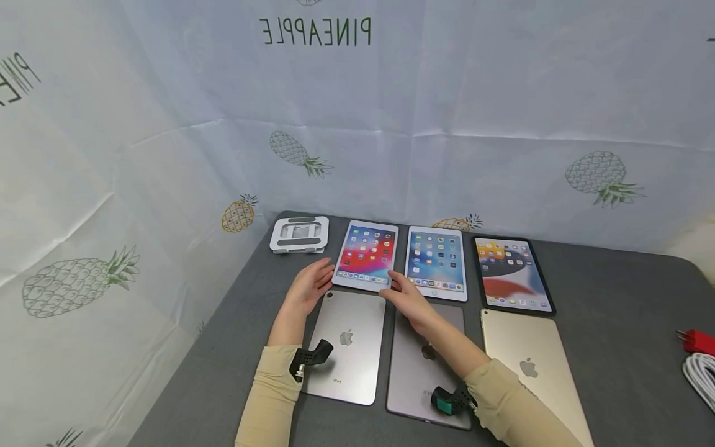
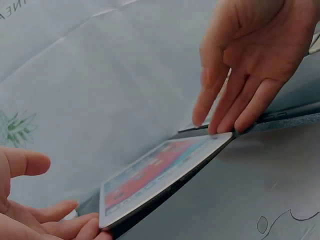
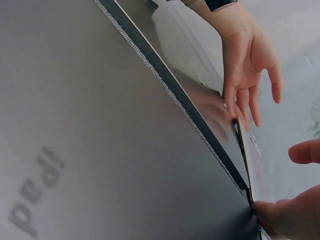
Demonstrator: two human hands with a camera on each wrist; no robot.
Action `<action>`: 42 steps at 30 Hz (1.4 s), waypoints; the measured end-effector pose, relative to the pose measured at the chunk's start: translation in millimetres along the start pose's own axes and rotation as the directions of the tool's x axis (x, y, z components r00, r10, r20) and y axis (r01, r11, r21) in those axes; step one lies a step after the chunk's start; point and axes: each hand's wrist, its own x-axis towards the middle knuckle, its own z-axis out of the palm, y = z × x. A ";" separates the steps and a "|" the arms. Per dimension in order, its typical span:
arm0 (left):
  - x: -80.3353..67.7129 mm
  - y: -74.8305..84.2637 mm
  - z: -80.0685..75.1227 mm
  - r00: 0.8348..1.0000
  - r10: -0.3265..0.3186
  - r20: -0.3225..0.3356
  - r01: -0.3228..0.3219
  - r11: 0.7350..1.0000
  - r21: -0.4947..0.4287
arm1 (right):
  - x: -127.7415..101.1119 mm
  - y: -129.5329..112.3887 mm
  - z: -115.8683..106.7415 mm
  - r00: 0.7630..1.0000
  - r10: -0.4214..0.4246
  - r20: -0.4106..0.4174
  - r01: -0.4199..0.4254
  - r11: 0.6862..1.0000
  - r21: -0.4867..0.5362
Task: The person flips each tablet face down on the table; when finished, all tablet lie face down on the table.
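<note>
A white-framed tablet with a red wallpaper [image 1: 365, 254] lies face up, leftmost in the far row on the grey table [image 1: 614, 323]. My left hand [image 1: 323, 274] touches its near left corner with straight fingers. My right hand [image 1: 394, 285] touches its near right corner, fingers also straight. In the left wrist view the red-screen tablet [image 2: 165, 175] sits between my left fingers [image 2: 55, 220] and my right fingertips [image 2: 225, 120]. The right wrist view shows the tablet's thin edge [image 3: 248, 155], my left hand [image 3: 247, 75] at its far corner and my right hand [image 3: 287, 215] at the near one.
Two more lit tablets [image 1: 436, 262] [image 1: 511, 273] lie to the right. Three tablets lie face down in the near row: silver [image 1: 346, 344], grey [image 1: 419, 379], gold [image 1: 530, 366]. A white folding stand [image 1: 300, 234] sits far left. A red plug [image 1: 698, 341] and white cable [image 1: 701, 375] lie at the right edge.
</note>
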 end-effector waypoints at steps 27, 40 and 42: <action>-16.9 12.1 32.7 0.929 0.350 -0.120 -0.334 0.933 0.136 | 5.0 -0.8 6.4 1.000 -0.018 -0.008 0.018 0.998 0.055; -25.6 4.8 67.6 0.854 0.519 -0.029 -0.500 0.837 0.223 | 4.3 5.0 -2.1 0.999 -0.021 0.024 0.019 0.995 0.097; -26.4 4.1 71.0 0.846 0.533 -0.015 -0.516 0.826 0.227 | 3.5 2.3 -3.8 0.999 -0.028 0.018 0.027 0.997 0.066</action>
